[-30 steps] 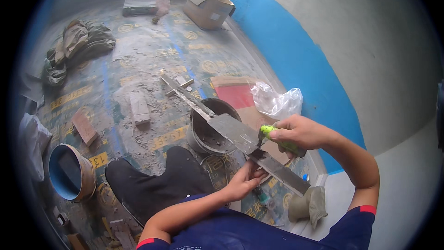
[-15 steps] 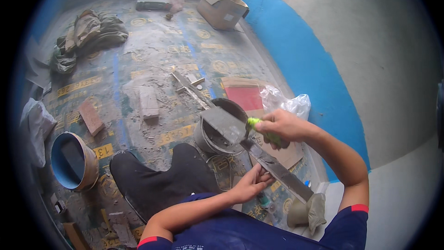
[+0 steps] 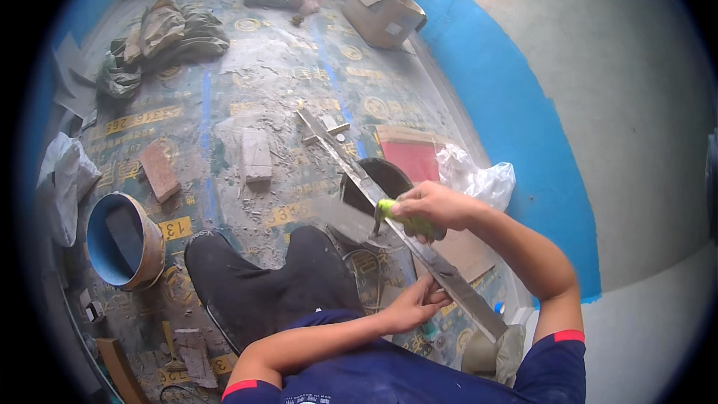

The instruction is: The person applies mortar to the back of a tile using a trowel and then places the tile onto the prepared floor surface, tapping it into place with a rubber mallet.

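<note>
The left hand (image 3: 416, 307) is holding the long bar (image 3: 434, 259), fingers curled; the right hand (image 3: 434, 209) is gripping the trowel (image 3: 346, 219) tightly — bracing the bar above the bucket (image 3: 391, 170) should help.

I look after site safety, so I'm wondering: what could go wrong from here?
The trowel in the right hand could slip and swing toward the left hand, which supports the same long bar. The bar might also tip or twist, since the left hand is nearer one end and much of its length reaches away over the dark bucket.
</note>
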A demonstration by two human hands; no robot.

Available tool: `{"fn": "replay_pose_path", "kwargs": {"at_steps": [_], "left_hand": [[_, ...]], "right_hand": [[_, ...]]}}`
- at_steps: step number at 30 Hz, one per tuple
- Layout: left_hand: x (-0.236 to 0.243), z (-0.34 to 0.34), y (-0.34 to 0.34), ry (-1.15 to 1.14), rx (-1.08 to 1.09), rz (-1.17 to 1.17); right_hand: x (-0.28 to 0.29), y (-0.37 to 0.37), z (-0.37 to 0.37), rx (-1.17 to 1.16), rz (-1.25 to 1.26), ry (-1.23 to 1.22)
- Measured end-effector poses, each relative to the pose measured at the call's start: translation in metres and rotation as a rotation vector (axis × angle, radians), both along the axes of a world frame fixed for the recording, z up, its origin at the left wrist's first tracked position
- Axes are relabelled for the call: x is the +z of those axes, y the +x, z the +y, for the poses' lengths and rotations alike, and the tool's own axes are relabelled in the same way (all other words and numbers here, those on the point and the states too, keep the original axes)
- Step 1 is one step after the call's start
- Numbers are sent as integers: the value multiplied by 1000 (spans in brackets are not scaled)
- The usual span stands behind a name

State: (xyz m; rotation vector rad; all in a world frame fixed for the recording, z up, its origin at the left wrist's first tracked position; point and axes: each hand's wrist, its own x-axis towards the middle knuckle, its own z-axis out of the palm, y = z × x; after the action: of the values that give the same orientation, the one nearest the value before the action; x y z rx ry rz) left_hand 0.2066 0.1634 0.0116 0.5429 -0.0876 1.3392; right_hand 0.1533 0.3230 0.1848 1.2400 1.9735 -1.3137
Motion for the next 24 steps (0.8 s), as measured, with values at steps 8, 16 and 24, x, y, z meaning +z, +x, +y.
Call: {"fn": "replay_pose_path", "kwargs": {"at_steps": [8, 16, 24], "left_hand": [[-1, -4, -1, -7, -4, -14], [-4, -8, -2, -11, -18, -77], [-6, -10, -1, -38, -63, -100]], "right_hand": [[-45, -25, 86, -175, 116, 164], [-88, -33, 90, -99, 76, 138], [-87, -46, 58, 14, 15, 155]]}}
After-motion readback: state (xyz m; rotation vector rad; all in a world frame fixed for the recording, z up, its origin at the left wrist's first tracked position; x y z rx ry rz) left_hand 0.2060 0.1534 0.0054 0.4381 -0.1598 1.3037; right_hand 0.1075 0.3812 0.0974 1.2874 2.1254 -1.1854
